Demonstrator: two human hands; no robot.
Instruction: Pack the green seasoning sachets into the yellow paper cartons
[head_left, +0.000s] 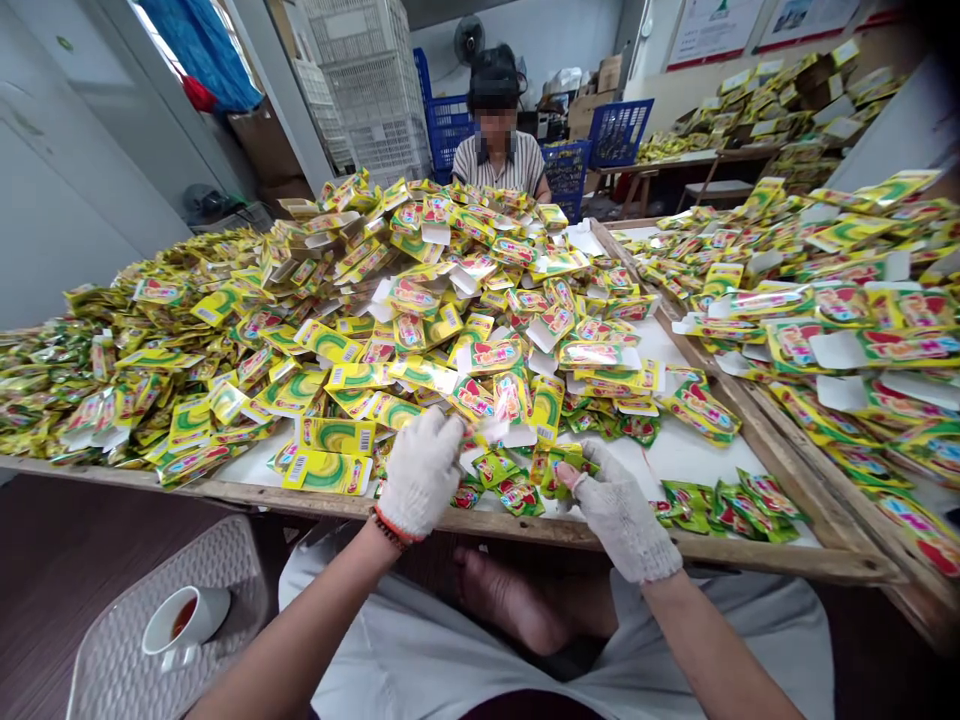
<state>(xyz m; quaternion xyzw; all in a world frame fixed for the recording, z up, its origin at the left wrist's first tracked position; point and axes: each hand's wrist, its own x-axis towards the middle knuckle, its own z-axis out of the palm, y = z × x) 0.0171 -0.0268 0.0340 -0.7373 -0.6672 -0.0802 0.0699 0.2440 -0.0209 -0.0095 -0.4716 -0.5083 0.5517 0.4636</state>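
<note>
Both my hands wear white knit gloves at the near edge of a wooden table [525,527]. My left hand [421,472] is closed, pinching the edge of a flat yellow-and-red carton [501,412] at the foot of the pile. My right hand [619,512] is curled beside several small green sachets [517,480], its fingertips touching them; what it grips is hidden. A big heap of flat yellow cartons [390,300] covers the table beyond my hands. More green sachets [720,505] lie to the right of my right hand.
A person in a striped shirt [495,160] sits at the far end of the table. A second table [825,330] on the right carries more cartons. A cup of tea [184,618] stands on a stool at lower left. White and blue crates stand at the back.
</note>
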